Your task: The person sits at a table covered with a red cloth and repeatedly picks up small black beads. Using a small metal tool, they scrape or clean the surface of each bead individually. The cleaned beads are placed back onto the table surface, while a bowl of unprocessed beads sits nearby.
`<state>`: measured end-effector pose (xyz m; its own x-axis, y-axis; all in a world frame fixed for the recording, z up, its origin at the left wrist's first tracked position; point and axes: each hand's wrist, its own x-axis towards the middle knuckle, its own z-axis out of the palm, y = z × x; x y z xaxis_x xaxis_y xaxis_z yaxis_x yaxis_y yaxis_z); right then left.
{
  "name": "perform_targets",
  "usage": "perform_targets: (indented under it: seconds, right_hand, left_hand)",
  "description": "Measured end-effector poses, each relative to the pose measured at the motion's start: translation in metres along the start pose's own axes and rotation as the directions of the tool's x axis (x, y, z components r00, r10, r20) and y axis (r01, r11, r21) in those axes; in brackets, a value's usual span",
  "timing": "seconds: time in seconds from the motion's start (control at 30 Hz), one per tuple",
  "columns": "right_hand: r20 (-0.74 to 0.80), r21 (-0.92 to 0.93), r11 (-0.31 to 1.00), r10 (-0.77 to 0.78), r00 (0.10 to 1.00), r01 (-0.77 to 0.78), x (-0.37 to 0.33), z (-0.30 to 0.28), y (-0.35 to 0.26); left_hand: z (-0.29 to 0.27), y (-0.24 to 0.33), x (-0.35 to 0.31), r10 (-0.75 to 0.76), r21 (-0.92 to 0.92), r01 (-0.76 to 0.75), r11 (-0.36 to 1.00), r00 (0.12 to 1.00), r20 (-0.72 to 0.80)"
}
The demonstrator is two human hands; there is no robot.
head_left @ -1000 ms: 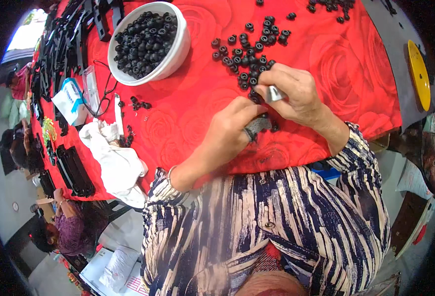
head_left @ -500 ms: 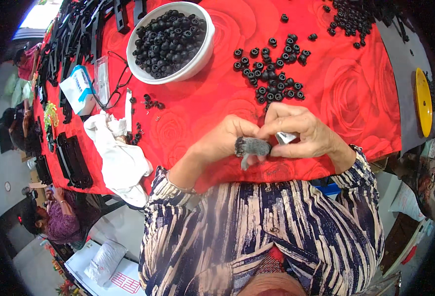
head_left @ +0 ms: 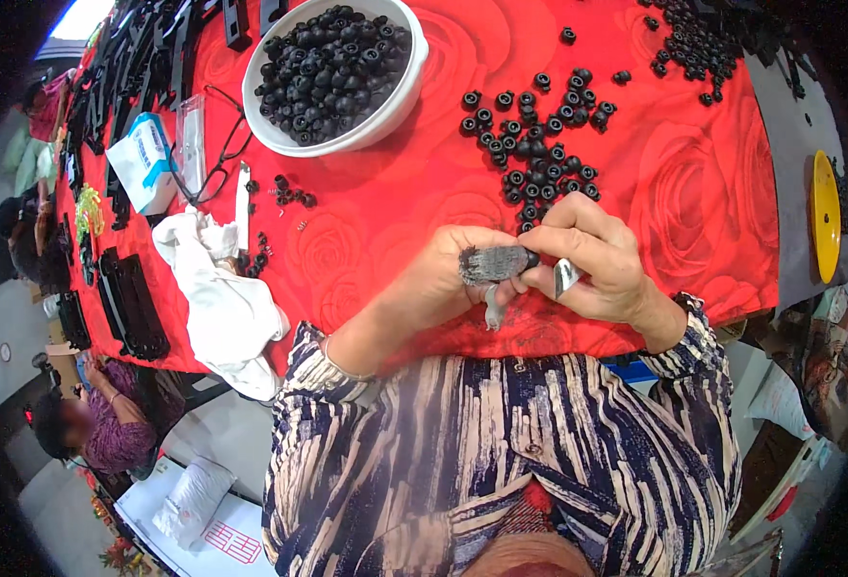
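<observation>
Near the table's front edge, my hands meet over a small black round part (head_left: 531,259). My left hand (head_left: 440,267) is closed around it, with a grey knitted finger cover (head_left: 491,265), darkly smudged, on one digit beside the part. A paler strip of cloth (head_left: 493,310) hangs below that. My right hand (head_left: 599,258) is closed too, its fingertips against the black part. Between its fingers sits a short, flat, shiny blade-like tool (head_left: 566,277); its other end is hidden in the hand. Just beyond my fingers lies a cluster of similar black parts (head_left: 539,149).
A white bowl (head_left: 414,91) heaped with black parts stands at the far left of centre. Glasses (head_left: 220,178), a white cloth (head_left: 222,308) and long black pieces (head_left: 130,308) lie leftward. A yellow disc (head_left: 825,216) is at the right; more parts (head_left: 693,43) lie behind.
My right hand has turned slightly, so the blade-like tool shows more upright. The black part now shows at the end of the grey finger cover. The whole view has shifted a little.
</observation>
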<state>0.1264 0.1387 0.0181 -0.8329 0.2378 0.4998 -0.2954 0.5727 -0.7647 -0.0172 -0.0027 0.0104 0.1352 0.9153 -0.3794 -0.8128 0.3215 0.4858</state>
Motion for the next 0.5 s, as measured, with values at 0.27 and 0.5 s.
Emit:
perform_targets:
  seconds: [0.27, 0.5]
  right_hand:
    - [0.058, 0.078, 0.997, 0.012, 0.998, -0.017, 0.001, -0.003, 0.002]
    - [-0.032, -0.227, 0.965, -0.143, 0.989, 0.132, 0.0, 0.001, -0.004]
  left_hand:
    - [-0.006, -0.011, 0.002, 0.038, 0.073, -0.037, 0.997, 0.999, -0.005]
    - [0.002, -0.013, 0.001, 0.097, -0.009, -0.098, 0.995, 0.993, -0.062]
